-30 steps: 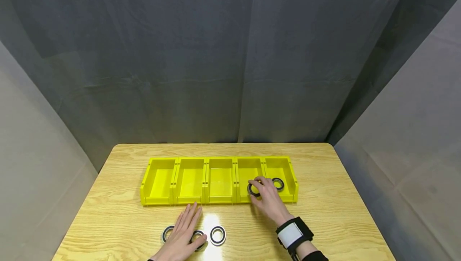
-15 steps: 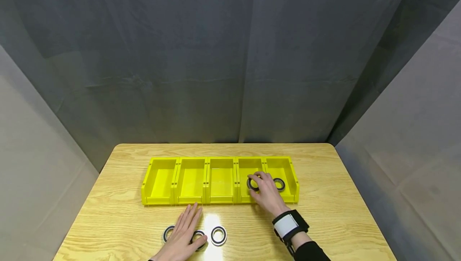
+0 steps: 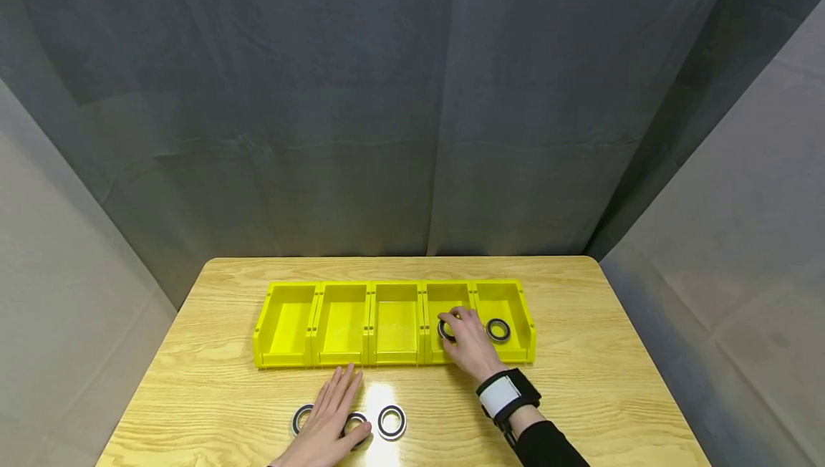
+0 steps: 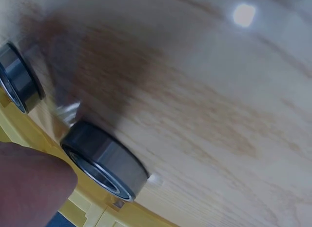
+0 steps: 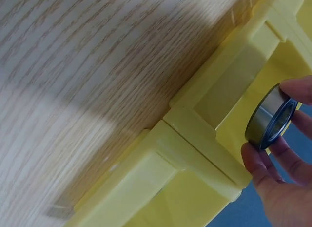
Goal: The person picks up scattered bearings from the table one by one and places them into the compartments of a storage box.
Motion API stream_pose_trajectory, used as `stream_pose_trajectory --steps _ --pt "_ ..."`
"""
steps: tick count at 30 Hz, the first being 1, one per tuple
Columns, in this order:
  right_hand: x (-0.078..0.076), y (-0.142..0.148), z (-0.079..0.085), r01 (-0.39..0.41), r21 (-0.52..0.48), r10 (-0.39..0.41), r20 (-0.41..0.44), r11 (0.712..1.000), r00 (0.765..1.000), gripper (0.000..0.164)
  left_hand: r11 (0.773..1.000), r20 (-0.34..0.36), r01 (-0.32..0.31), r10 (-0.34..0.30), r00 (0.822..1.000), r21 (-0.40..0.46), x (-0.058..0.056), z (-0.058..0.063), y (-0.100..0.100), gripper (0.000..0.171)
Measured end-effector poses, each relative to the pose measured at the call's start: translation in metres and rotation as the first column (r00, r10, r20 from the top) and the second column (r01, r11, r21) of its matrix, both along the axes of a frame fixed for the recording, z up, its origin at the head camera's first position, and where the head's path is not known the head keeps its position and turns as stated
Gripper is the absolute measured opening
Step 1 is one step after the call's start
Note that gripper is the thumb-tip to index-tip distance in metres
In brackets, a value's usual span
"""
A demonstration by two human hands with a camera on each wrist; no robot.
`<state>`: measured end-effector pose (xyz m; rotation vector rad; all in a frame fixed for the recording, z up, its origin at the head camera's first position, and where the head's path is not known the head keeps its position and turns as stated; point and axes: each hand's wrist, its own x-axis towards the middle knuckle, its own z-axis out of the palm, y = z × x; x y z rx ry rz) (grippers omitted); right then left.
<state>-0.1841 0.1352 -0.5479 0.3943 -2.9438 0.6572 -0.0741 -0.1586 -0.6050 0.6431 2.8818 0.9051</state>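
My right hand [image 3: 472, 344] pinches a ball bearing [image 5: 264, 117] between thumb and fingers, inside the second bin from the right. Its steel outer ring and dark seal show in the right wrist view. Another bearing [image 3: 507, 331] lies in the rightmost bin, just right of that hand. My left hand [image 3: 327, 417] lies with straight fingers close over the table in front of the bins. One bearing [image 3: 296, 421] is partly covered by its left side, and another [image 4: 109, 158] sits beside its thumb. Farther right on the table is one more bearing [image 3: 382, 424].
A row of joined yellow bins [image 3: 397, 357] stretches across the wooden table [image 3: 599, 395]. Grey curtains [image 3: 322, 116] hang behind it, and pale panels [image 3: 760, 188] flank both sides. Black straps with a white patch [image 3: 500, 395] wrap the right wrist.
My right hand has moved slightly left and farther into the second bin from the right, carrying the bearing with it. The left hand and the bearings on the table stay put.
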Motion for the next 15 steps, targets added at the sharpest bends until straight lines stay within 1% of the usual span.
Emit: stream_pose_trajectory --steps 9,12,15 --pt "-0.006 -0.012 -0.005 0.046 0.086 -0.046 -0.003 0.995 0.999 0.039 1.0 0.018 -0.005 0.005 1.0 0.017 0.001 -0.002 0.0 0.077" --pt "-0.008 -0.015 -0.006 0.056 0.113 -0.058 0.015 0.992 0.998 0.038 1.0 0.0 -0.009 0.009 1.0 0.015 0.001 -0.003 0.0 0.077" --pt "-0.011 -0.018 -0.007 0.059 0.138 -0.064 0.036 0.989 0.997 0.036 1.0 -0.041 -0.008 0.009 0.999 0.01 0.0 -0.005 -0.001 0.076"
